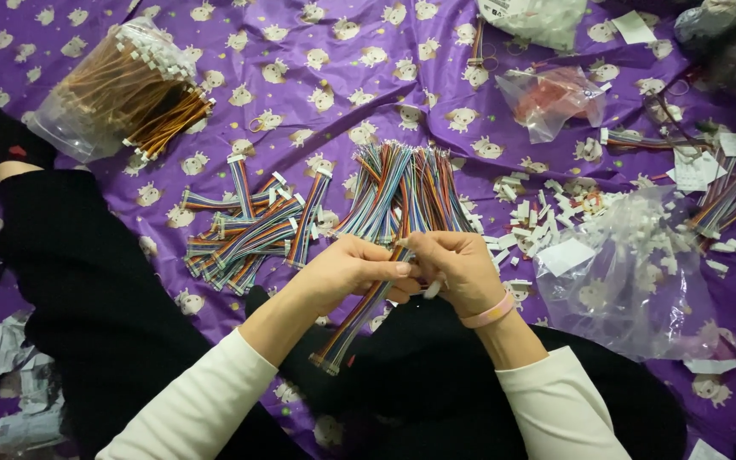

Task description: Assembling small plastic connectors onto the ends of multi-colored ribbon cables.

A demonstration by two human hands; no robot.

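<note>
My left hand [347, 271] and my right hand [457, 266] meet over my lap, both pinching one flat multicoloured ribbon cable [353, 324] near its top end. The cable hangs down and to the left, ending in a small connector near my leg. A small white connector shows under my right hand's fingers. Just beyond my hands lies a fanned heap of loose coloured cables [402, 192]. To its left lies a pile of finished ribbon cables with white connectors [249, 230].
A purple patterned sheet [342, 77] covers the floor. A clear bag of orange-brown cables [125, 89] lies far left. Loose white connectors [547, 213] and a clear plastic bag of them [632, 273] sit at right. More bags and cables lie at the far right.
</note>
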